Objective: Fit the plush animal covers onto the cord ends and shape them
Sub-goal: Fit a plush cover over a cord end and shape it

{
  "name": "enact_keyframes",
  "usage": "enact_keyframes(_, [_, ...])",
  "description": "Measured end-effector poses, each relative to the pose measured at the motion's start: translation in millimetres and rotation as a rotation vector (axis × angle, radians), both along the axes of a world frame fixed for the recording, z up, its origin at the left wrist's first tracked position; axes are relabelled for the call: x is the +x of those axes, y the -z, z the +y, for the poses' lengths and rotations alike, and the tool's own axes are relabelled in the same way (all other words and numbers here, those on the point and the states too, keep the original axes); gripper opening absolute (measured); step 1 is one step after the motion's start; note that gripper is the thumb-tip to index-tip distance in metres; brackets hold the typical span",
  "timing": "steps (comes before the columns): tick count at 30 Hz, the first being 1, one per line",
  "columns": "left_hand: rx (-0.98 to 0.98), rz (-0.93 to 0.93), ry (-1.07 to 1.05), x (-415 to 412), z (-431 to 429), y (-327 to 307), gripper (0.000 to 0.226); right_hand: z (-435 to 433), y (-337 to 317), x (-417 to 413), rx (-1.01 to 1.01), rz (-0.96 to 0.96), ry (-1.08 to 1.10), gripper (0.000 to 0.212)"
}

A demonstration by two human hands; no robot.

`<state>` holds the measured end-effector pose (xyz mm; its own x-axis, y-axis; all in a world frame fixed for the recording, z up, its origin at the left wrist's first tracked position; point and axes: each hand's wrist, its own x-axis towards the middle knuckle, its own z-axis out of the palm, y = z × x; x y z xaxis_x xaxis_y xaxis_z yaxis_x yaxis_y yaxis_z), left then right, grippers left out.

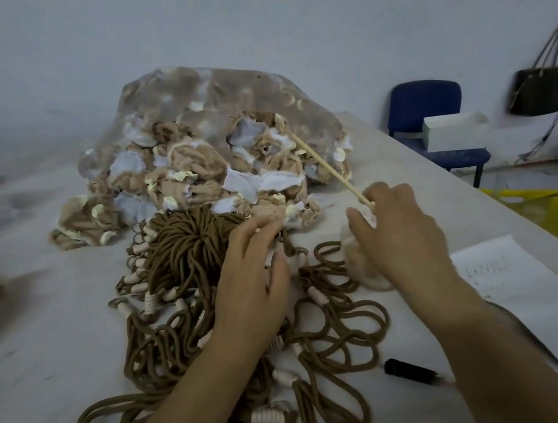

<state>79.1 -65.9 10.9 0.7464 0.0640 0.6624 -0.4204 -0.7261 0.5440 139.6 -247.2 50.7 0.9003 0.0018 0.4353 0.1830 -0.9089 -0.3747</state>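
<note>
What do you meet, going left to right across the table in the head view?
Bundle of brown cords → left hand → right hand gripping a stick → sheet of paper.

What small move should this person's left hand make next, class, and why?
Probably lift one cord end out of the brown cords and bring it to the plush cover. The right hand already grips that cover together with a wooden stick, while the left hand lies over the cords; whether it grips one yet is unclear.
</note>
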Motion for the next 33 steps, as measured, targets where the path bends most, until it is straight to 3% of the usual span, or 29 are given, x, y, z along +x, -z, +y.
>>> enact_keyframes(2, [0.009, 0.06, 0.047, -2, 0, 4, 0.036, -12, 4, 5, -0.093, 0.321, 0.107, 0.041])
enact_keyframes(4, [-0.005, 0.096, 0.074, -3, -1, 4, 0.038, -15, 14, 10, -0.152, 0.445, 0.111, 0.032])
enact_keyframes(6, [-0.044, 0.094, 0.078, -3, 0, 4, 0.036, -13, 22, 16, -0.039, 0.32, 0.069, 0.012])
enact_keyframes(9, [-0.102, 0.1, 0.057, -3, 5, 6, 0.033, -18, 22, 21, 0.158, 0.155, 0.058, 0.011])
enact_keyframes(11, [-0.124, 0.12, 0.058, -4, 7, 7, 0.034, -24, 20, 25, 0.197, 0.182, 0.082, 0.021])
enact_keyframes(14, [-0.146, 0.144, 0.079, -3, 8, 7, 0.032, -25, 27, 27, 0.075, 0.43, 0.09, 0.038])
enact_keyframes(18, [-0.215, 0.149, 0.092, -3, 7, 4, 0.035, -12, 20, 20, 0.176, 0.196, -0.065, 0.018])
enact_keyframes(21, [-0.385, 0.248, 0.131, -5, 7, -1, 0.04, 11, 5, 5, 0.347, 0.059, -0.243, 0.016])
enact_keyframes(24, [-0.561, 0.417, 0.217, -5, 8, -6, 0.038, 44, 0, -12, 0.492, 0.121, -0.422, 0.013])
enact_keyframes(26, [-0.639, 0.391, 0.259, -4, 10, -6, 0.036, 56, 1, -18, 0.586, 0.196, -0.5, 0.013])
enact_keyframes(29, [-0.952, 0.365, 0.271, -2, 16, -8, 0.037, 57, 4, -22, 0.735, 0.195, -0.543, 0.023])
enact_keyframes(33, [-1.11, 0.327, 0.268, 0, 21, -13, 0.03, 60, 13, -34, 0.69, 0.299, -0.637, 0.037])
